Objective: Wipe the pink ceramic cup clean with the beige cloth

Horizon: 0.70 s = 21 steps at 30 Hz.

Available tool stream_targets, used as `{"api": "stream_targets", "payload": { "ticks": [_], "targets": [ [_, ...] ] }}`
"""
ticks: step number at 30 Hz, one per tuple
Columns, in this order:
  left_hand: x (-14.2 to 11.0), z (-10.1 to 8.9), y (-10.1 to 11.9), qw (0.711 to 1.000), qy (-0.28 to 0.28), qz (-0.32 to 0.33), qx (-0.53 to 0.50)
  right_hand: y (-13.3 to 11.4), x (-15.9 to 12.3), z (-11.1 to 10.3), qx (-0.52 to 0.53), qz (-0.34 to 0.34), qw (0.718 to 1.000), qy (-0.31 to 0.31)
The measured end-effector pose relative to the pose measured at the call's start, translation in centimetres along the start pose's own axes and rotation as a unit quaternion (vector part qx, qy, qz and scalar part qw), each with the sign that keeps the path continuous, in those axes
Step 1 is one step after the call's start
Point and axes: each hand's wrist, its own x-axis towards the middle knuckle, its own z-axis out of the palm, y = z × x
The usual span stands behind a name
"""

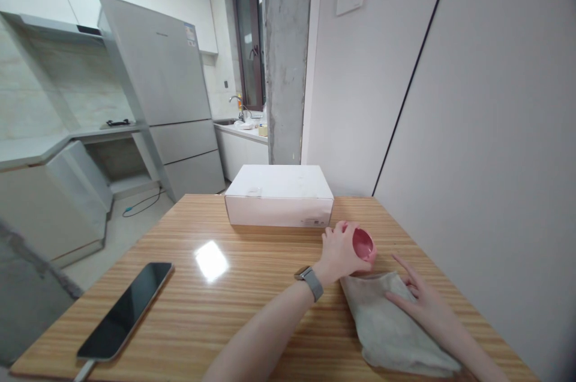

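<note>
My left hand [339,253] is wrapped round a small pink cup [363,244]. The cup is tipped on its side, its round mouth facing right and toward me. Just below it lies a folded grey cloth [391,328]. Over the cloth's right edge is my right hand [418,298], index finger stretched out and thumb apart, the other fingers partly curled. Nothing shows in that hand, and its thumb rests on or just above the cloth. A watch [310,282] sits on my left wrist.
A white box [279,211] stands at the table's far edge, behind the cup. At left lies a black phone [128,310] with a white cable [85,370] plugged in. The wooden table [252,286] borders a pale wall [486,160] on the right. A fridge [157,70] stands beyond.
</note>
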Motion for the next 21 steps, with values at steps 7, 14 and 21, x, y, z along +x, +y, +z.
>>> {"api": "stream_targets", "payload": {
  "ticks": [7,14,21],
  "targets": [
    [0.0,0.4,0.9,0.999,-0.031,-0.021,-0.033,0.0,0.3,0.0,-0.05,-0.003,0.998,0.026],
    [-5.1,-5.6,1.9,0.978,0.029,0.028,-0.206,-3.9,-0.9,-0.2,-0.1,-0.083,0.98,0.147],
    [-14.3,-10.2,-1.4,0.964,0.038,-0.132,-0.226,-13.1,-6.5,10.5,0.236,-0.051,0.97,-0.004]
  ]
}}
